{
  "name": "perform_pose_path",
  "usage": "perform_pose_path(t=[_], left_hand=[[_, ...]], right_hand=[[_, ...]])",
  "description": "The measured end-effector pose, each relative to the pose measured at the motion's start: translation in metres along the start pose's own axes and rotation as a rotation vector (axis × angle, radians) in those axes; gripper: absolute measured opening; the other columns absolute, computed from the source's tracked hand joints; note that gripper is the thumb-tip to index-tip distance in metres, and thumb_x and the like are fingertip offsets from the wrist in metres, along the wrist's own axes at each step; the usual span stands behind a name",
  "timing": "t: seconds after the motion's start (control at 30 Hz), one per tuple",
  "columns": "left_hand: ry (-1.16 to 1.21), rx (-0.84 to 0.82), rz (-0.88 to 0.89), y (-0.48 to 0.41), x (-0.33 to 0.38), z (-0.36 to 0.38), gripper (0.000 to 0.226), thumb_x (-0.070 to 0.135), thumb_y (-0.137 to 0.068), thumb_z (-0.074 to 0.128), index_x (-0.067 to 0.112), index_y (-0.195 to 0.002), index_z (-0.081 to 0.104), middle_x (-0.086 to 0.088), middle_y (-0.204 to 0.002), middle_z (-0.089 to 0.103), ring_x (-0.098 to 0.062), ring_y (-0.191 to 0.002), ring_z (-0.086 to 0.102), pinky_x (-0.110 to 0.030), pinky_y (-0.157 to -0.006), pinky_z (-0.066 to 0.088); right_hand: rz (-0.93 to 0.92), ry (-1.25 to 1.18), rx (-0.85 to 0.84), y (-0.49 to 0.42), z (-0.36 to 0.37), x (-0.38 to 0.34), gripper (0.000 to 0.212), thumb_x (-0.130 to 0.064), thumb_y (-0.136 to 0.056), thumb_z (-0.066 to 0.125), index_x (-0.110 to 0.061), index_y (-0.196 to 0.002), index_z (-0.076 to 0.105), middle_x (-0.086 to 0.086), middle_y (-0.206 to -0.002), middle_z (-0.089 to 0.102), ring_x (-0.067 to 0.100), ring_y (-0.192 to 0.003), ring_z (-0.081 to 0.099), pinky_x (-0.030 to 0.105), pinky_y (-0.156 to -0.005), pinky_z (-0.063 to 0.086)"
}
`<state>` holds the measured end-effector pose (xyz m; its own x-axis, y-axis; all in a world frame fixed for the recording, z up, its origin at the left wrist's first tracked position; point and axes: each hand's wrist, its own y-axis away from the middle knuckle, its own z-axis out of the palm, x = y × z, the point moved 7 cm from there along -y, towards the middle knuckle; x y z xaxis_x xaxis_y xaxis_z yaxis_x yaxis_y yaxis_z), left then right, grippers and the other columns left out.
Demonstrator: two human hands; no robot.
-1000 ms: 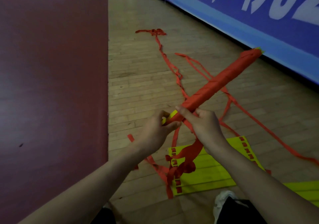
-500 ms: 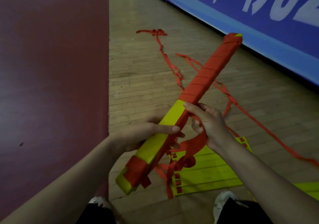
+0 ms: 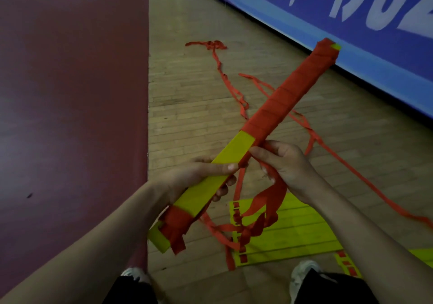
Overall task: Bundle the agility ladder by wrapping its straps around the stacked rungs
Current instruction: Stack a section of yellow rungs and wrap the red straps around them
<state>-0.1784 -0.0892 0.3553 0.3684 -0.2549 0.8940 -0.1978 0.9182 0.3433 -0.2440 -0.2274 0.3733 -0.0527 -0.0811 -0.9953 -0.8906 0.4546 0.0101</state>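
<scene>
A stack of yellow rungs (image 3: 234, 150) runs diagonally from lower left to upper right, above the floor. Red strap wraps (image 3: 288, 97) cover its far half, and a short red band sits near its close end. My left hand (image 3: 199, 177) grips the bare yellow middle from the left, thumb across the top. My right hand (image 3: 283, 163) holds the loose red strap (image 3: 269, 200) just below the wrapped part, index finger touching the stack's edge. The strap hangs down in loops from that hand.
More yellow rungs (image 3: 290, 233) lie flat on the wooden floor (image 3: 187, 93) below my hands. Long red straps (image 3: 229, 86) trail across the floor. A blue banner (image 3: 351, 22) lines the right side. Dark red flooring (image 3: 70, 93) fills the left. My shoes (image 3: 304, 268) show at the bottom.
The stack was turned from edge-on to flat side up, showing its yellow middle and close end. Its far tip then swung right. My right hand shifted a little along the strap.
</scene>
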Motion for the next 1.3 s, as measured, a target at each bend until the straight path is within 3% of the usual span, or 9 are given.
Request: perform_pose_path(t=[0.2,0.37,0.53,0.67,0.77,0.93,1.1,1.17,1.3], left_hand=[[-0.085,0.097,0.025,0.003,0.005,-0.012,0.061,0.030,-0.082,0.063,-0.004,-0.130,0.050,-0.004,-0.073,0.059,-0.016,-0.055,0.053,-0.025,-0.049,0.045],[-0.094,0.135,0.015,0.003,0.007,-0.016,0.058,0.039,-0.086,0.064,0.001,-0.129,0.054,-0.007,-0.075,0.059,-0.018,-0.057,0.053,-0.027,-0.051,0.045],[0.031,0.140,-0.059,-0.001,0.006,-0.018,0.059,0.050,-0.084,0.051,0.006,-0.121,0.062,-0.010,-0.075,0.059,-0.021,-0.056,0.055,-0.027,-0.051,0.046],[0.040,0.204,-0.049,-0.005,0.003,-0.018,0.069,0.049,-0.082,0.048,-0.002,-0.127,0.056,-0.013,-0.076,0.061,-0.023,-0.057,0.056,-0.028,-0.051,0.046],[-0.024,0.274,-0.057,-0.006,0.000,-0.016,0.051,0.041,-0.094,0.043,-0.003,-0.113,0.062,-0.011,-0.076,0.063,-0.021,-0.056,0.057,-0.027,-0.052,0.045],[-0.277,0.387,0.046,-0.007,0.006,-0.010,0.027,0.031,-0.098,0.049,0.009,-0.097,0.065,-0.009,-0.077,0.062,-0.017,-0.059,0.056,-0.025,-0.054,0.045],[-0.484,0.440,0.101,-0.010,0.005,0.000,0.027,0.038,-0.092,0.060,0.021,-0.113,0.064,0.003,-0.086,0.060,-0.012,-0.078,0.055,-0.027,-0.073,0.047],[-0.604,0.533,0.146,-0.011,0.007,-0.001,0.035,0.040,-0.088,0.066,0.022,-0.117,0.061,0.001,-0.099,0.062,-0.016,-0.091,0.059,-0.037,-0.084,0.049],[-0.735,0.666,0.270,-0.007,0.014,0.003,0.041,0.043,-0.080,0.074,0.018,-0.110,0.060,-0.002,-0.101,0.061,-0.019,-0.092,0.059,-0.038,-0.080,0.049]], right_hand=[[0.108,0.014,0.019,-0.001,-0.006,0.012,0.021,-0.026,-0.092,0.060,-0.009,-0.081,0.067,-0.003,-0.044,0.053,0.005,-0.036,0.045,0.015,-0.037,0.035],[0.210,0.025,-0.081,0.001,-0.009,0.018,0.012,-0.021,-0.083,0.069,-0.009,-0.082,0.067,0.000,-0.054,0.060,0.004,-0.041,0.052,0.016,-0.041,0.042],[0.175,0.057,0.051,-0.003,-0.018,0.021,0.046,-0.045,-0.048,0.087,-0.010,-0.075,0.073,0.008,-0.066,0.062,0.014,-0.054,0.056,0.025,-0.055,0.043],[0.018,0.229,0.157,-0.001,-0.019,0.010,0.033,-0.036,-0.070,0.081,-0.005,-0.071,0.069,-0.006,-0.046,0.048,0.004,-0.040,0.041,0.021,-0.045,0.033],[-0.061,0.280,0.193,0.000,-0.014,0.004,0.044,-0.039,-0.076,0.076,0.003,-0.079,0.068,-0.008,-0.046,0.041,0.005,-0.043,0.036,0.027,-0.050,0.031],[-0.082,0.305,0.207,0.002,-0.005,0.001,0.081,-0.071,-0.062,0.069,0.006,-0.087,0.067,0.021,-0.061,0.055,0.011,-0.054,0.047,0.037,-0.054,0.039],[-0.071,0.319,0.331,0.005,-0.013,-0.002,0.058,-0.054,-0.076,0.070,0.003,-0.065,0.063,-0.007,-0.052,0.042,0.004,-0.041,0.040,0.021,-0.047,0.027],[-0.070,0.272,0.361,0.006,-0.015,0.000,0.054,-0.049,-0.078,0.072,-0.002,-0.056,0.057,-0.010,-0.049,0.040,0.003,-0.042,0.036,0.026,-0.050,0.029],[-0.019,0.074,0.321,0.001,-0.012,0.011,0.064,-0.065,-0.062,0.072,-0.001,-0.071,0.067,0.019,-0.065,0.062,0.018,-0.063,0.053,0.051,-0.065,0.045]])
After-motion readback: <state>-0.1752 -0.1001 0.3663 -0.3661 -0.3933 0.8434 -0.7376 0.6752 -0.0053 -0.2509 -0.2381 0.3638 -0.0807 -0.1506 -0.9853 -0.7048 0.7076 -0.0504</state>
